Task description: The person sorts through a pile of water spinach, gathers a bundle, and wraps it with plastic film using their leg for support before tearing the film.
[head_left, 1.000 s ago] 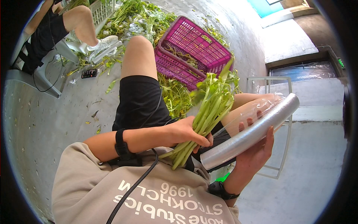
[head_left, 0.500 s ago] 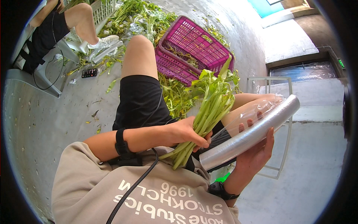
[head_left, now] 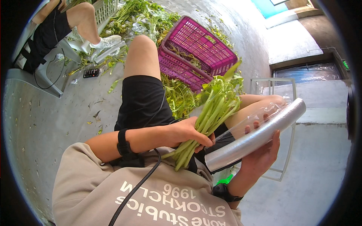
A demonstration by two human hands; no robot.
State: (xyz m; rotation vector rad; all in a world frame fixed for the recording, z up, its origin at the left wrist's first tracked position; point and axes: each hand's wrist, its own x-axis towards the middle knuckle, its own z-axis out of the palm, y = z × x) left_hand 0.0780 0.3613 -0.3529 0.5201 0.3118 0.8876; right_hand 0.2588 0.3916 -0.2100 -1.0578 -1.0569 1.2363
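Gripping the stalks in the left hand, the right hand is clasping a film roll. Film is hanging loose; the bunch is looking unwrapped so far.

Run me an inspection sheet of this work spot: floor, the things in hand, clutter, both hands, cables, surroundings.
Surface: grey concrete floor, flecked with leaf scraps.
Job's things: bunch of green stalks; roll of clear film, a sheet pulled out from it.
Clutter: loose greens; two pink crates; small black device.
Hands: left hand grips the stalks; right hand cradles the roll.
Cables: black cable over the shirt.
Surroundings: another seated person's leg; white wire frame.
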